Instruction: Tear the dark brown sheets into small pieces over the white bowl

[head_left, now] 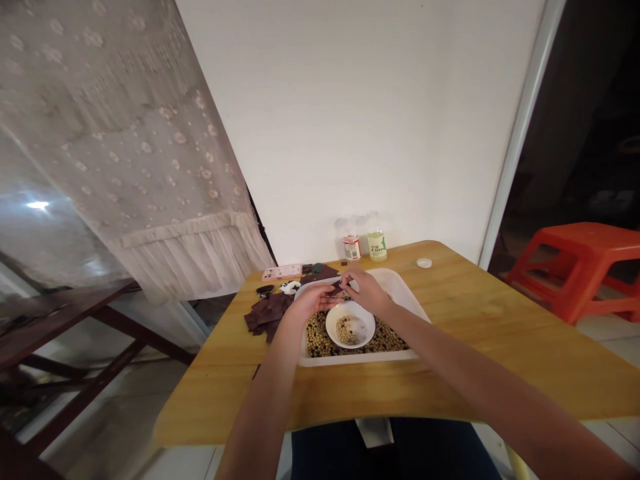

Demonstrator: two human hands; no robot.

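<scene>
Dark brown piece [336,288] is between your two hands, just above the back edge of the white tray [360,359]. Your left hand [310,301] and your right hand [367,292] are both half closed, and their fingers pinch this piece from two sides, so neither hand is open. The piece does not touch the tray.

Inside the white tray there are many mixed pale and dark beans [385,341], and a white bowl [350,325] stands on them, directly under your hands, with some beans in it. Just left of the tray lies a pile of more dark brown pieces [267,315] on the wooden surface [475,347]. Behind the tray, to the left, you have a pink card [281,272] with small printed marks, but its writing is too small to read. Also behind the tray stand two clear plastic bottles. One has a red and white label [351,247], and I cannot read it. The other has a pale green label [377,245], and its large letters look like "C100", though I am not fully sure. A small white bottle cap [424,263] lies to the right of them, behind the tray.
</scene>
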